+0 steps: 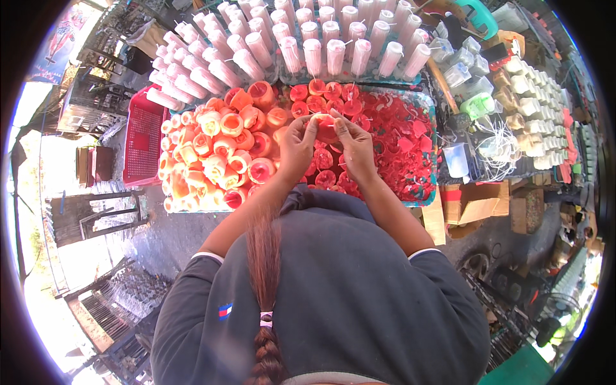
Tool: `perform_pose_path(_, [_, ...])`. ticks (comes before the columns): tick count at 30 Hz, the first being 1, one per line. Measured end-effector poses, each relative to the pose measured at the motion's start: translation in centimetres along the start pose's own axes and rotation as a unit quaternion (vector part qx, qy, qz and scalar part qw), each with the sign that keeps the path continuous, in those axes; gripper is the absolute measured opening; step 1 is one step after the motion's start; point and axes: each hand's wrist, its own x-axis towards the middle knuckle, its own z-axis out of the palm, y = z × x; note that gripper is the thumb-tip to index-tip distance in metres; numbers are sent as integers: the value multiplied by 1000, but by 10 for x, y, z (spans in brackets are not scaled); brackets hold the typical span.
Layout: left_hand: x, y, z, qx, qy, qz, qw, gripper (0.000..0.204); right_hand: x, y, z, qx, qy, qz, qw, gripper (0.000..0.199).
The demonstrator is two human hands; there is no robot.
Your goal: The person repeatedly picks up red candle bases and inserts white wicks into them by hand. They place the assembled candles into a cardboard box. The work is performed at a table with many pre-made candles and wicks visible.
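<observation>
Both hands meet over the middle of the worktop. The left hand and the right hand pinch a small red candle cup between their fingertips, each hand closed on one side of it, with a thin white wick standing up from its top. The cup hangs just above a heap of more red cups, which fills the right half of a shallow tray. Toward the worktop's left edge lies a pile of orange and cream candle cups, tumbled on their sides. Along the far edge stand rows of tall pale pink candles, upright and close together. A red plastic crate sits just off the left edge. At the right edge lie clear cups and a bundle of white wicks.
</observation>
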Motion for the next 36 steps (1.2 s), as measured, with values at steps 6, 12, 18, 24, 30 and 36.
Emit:
perform_pose_path(6, [-5,-21,10,-230,24,-95,968,27,1,8,7,62,67,41,995,50])
perform_pose_path(12, [-2,-19,7,-241,11,-81,967,28,-1,9,5,60,62,11,996,47])
perform_pose_path(18, [12,-28,-3,-241,29,-39,969,29,-3,10,4,-480,31,-299,824,40])
perform_pose_path(24, [9,-13,5,-202,28,-48,978,27,13,11,-1,-344,36,-212,914,50])
perform_pose_path(30, [6,-4,0,-202,-40,-49,977,27,6,6,2,-41,-21,-47,998,45])
perform_pose_path(36, [8,4,-3,-249,-53,-93,963,22,2,-14,9,34,10,-27,999,34])
